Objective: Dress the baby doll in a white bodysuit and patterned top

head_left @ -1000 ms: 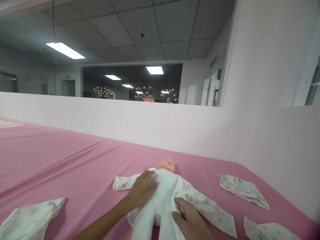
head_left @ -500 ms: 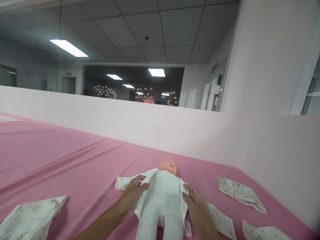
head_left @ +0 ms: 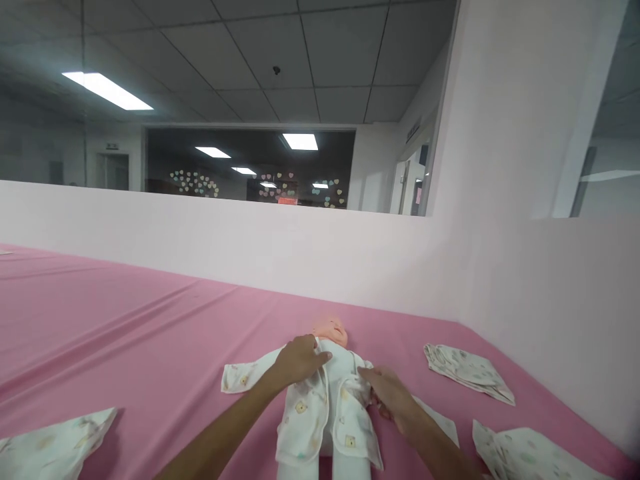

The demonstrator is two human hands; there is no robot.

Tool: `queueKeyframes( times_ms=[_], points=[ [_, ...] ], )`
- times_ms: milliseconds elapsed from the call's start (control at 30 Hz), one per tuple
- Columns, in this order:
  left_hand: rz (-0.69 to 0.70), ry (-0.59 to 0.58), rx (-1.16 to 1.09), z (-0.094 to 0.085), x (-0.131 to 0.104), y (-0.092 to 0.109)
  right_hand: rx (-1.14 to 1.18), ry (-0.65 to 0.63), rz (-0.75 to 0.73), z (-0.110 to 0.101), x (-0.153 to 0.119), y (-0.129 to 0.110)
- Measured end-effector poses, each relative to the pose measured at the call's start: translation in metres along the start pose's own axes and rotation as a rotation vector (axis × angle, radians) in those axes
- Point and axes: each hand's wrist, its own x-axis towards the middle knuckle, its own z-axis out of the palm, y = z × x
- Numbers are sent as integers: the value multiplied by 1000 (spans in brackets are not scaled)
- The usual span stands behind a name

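Observation:
A baby doll (head_left: pixel 334 331) in a white bodysuit lies on its back, its head toward the wall. Around it is a white baby jacket (head_left: pixel 303 423) with small printed animals, its sleeves spread out and both front panels folded over the body, with a gap down the middle. My left hand (head_left: pixel 301 360) is closed on the upper edge of the left panel at the chest, thumb toward the middle. At the right panel, by the doll's side, my right hand (head_left: pixel 393 397) pinches the cloth; its lower fingers are curled and partly hidden.
A pink sheet (head_left: pixel 165 347) covers the surface, with creases at left. Folded printed cloth (head_left: pixel 467 373) lies at right, another printed cloth piece (head_left: pixel 535 457) nearer, and one more (head_left: pixel 55 443) at front left. A white wall (head_left: pixel 280 250) with a window borders the back.
Both jacket panels, spread to the sides before, now lie over the doll's front. My left hand has moved up and inward to the chest. The view has shifted slightly right.

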Motion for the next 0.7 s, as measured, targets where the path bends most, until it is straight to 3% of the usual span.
queueKeyframes(
  times_ms=[100, 200, 333, 433, 600, 700],
  points=[
    [-42, 34, 127, 16, 20, 3, 41, -64, 93, 7, 15, 3],
    [-98, 82, 223, 26, 31, 3, 17, 1, -32, 11, 27, -6],
    [-202, 148, 229, 29, 39, -5, -42, 180, -231, 20, 41, -35],
    [-211, 145, 232, 29, 44, -13, -133, 195, -323, 37, 51, -48],
    [-122, 145, 188, 30, 49, -16, -334, 154, -455, 66, 51, -33],
    [-87, 128, 115, 26, 45, -11, -348, 247, -412, 68, 40, -23]
  ],
)
